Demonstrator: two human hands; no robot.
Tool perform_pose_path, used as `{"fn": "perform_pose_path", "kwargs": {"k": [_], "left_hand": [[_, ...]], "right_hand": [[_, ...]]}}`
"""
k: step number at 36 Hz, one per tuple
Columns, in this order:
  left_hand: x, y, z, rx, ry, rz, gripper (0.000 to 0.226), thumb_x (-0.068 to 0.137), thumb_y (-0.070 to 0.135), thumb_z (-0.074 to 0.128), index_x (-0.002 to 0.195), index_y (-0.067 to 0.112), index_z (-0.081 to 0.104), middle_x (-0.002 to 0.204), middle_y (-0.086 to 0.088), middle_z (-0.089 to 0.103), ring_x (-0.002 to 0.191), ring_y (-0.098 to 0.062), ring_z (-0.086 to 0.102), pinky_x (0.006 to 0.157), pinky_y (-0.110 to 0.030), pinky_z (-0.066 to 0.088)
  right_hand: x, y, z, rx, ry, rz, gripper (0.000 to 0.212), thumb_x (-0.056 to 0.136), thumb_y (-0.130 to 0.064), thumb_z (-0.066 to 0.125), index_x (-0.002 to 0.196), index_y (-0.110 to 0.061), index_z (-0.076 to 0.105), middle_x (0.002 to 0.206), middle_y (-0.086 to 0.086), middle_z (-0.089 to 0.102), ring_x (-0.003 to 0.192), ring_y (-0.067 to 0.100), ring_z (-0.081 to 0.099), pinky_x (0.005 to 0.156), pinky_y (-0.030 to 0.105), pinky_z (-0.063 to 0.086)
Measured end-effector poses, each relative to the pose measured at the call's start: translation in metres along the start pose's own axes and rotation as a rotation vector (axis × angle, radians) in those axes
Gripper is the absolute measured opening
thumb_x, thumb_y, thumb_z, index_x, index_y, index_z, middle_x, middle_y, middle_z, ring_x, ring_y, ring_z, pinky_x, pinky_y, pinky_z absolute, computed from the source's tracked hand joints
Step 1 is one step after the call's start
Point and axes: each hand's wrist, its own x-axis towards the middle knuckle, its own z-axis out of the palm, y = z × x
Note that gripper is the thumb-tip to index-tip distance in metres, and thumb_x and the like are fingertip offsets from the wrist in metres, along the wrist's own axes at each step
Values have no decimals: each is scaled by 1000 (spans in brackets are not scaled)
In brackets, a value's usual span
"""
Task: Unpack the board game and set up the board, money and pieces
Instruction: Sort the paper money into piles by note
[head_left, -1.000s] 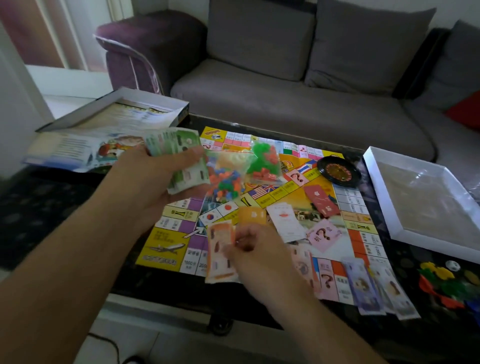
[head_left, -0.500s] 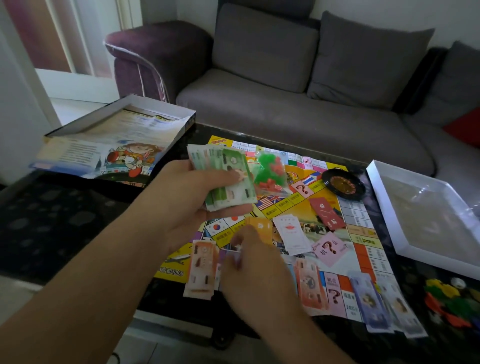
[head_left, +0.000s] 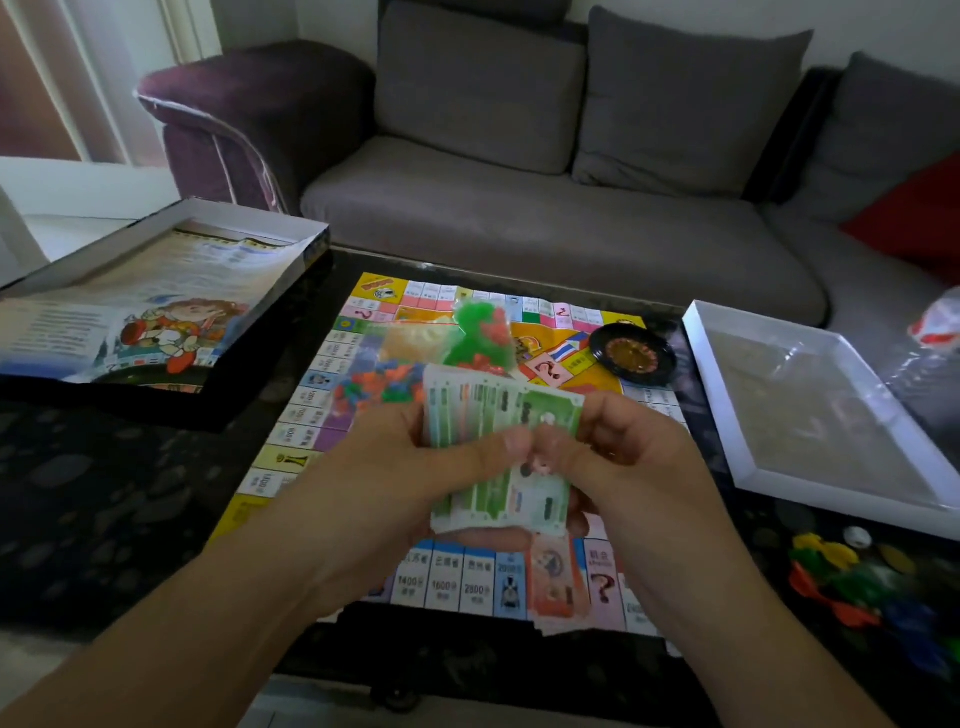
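- Head view: the left hand (head_left: 395, 467) and right hand (head_left: 618, 441) both grasp the stack of green banknotes (head_left: 498, 447) above the near half of the game board (head_left: 322, 410), which lies unfolded on the dark bench (head_left: 104, 493).
- Fingers: left thumb lies across the face of the stack, left fingers curl beneath it; right thumb and fingers pinch its right edge.
- Step in hand, as judged: sorting the money. The next move calls for peeling off one note or denomination and laying it down beside the orange notes (head_left: 558, 582) at the near board edge.
- Box lid (head_left: 218, 218), far left: holds a printed sheet with a cartoon figure.
- White tray (head_left: 727, 426), right: holds clear plastic film; nothing else can be made out in it.
- Bags of coloured pieces (head_left: 472, 338) lie on the board, near the roulette wheel (head_left: 631, 356).
- Loose coloured pieces (head_left: 841, 587) lie on the bench, near right.
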Motion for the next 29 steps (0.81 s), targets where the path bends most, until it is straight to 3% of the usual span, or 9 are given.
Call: {"fn": "perform_pose_path", "kwargs": {"k": [4, 8, 11, 15, 17, 21, 24, 29], "left_hand": [[3, -1, 6, -15, 25, -7, 27, 94, 6, 65, 120, 4, 72, 112, -20, 77, 101, -38, 76, 80, -53, 64], [7, -6, 12, 34, 74, 69, 21, 86, 1, 71, 104, 7, 79, 106, -19, 78, 93, -40, 77, 67, -58, 64], [6, -9, 17, 74, 100, 112, 22, 80, 5, 75, 99, 15, 81, 105, -16, 79, 92, -39, 78, 71, -60, 63], [3, -9, 16, 50, 88, 91, 23, 83, 8, 72, 105, 8, 79, 106, -17, 79, 92, -37, 78, 61, -45, 65], [1, -8, 14, -7, 78, 56, 30, 85, 8, 69, 115, 3, 73, 108, -19, 78, 93, -40, 77, 61, -50, 65], [-4, -5, 12, 16, 90, 93, 33, 78, 7, 70, 111, 6, 74, 105, -19, 79, 91, -41, 77, 62, -57, 64], [-4, -4, 9, 28, 137, 102, 41, 74, 6, 73, 116, 3, 71, 106, -18, 79, 90, -41, 77, 61, -59, 63], [-4, 12, -8, 87, 258, 148, 38, 74, 8, 74, 112, 2, 71, 104, -12, 80, 91, -34, 79, 63, -47, 65]], "right_hand": [[-1, 2, -10, -33, 53, 31, 19, 94, -20, 75, 98, -2, 70, 94, 27, 70, 79, 55, 61, 51, 34, 50], [-7, -3, -14, -2, -3, 31, 9, 96, -22, 73, 92, -26, 80, 94, 10, 79, 94, 50, 71, 73, 60, 61], [-12, -6, -14, 23, 1, 12, 14, 96, -19, 72, 95, -28, 83, 94, 8, 81, 95, 44, 74, 81, 73, 56], [-13, -6, -18, 4, 18, 0, 14, 96, -13, 72, 92, -22, 83, 92, 4, 81, 89, 25, 79, 83, 57, 64], [-12, -6, -19, -1, 20, 6, 15, 96, -13, 72, 91, -21, 83, 90, 3, 81, 86, 20, 79, 80, 46, 66], [-12, -8, -17, 18, 16, 23, 17, 96, -12, 71, 91, -24, 83, 89, 1, 82, 84, 17, 79, 71, 33, 66], [-13, -8, -14, -2, 22, 39, 15, 96, -15, 71, 90, -24, 83, 89, 0, 81, 83, 18, 79, 71, 38, 65], [-8, -4, -8, -134, 40, 79, 15, 101, -24, 68, 93, -28, 80, 89, -7, 80, 82, 9, 77, 75, 35, 61]]}}
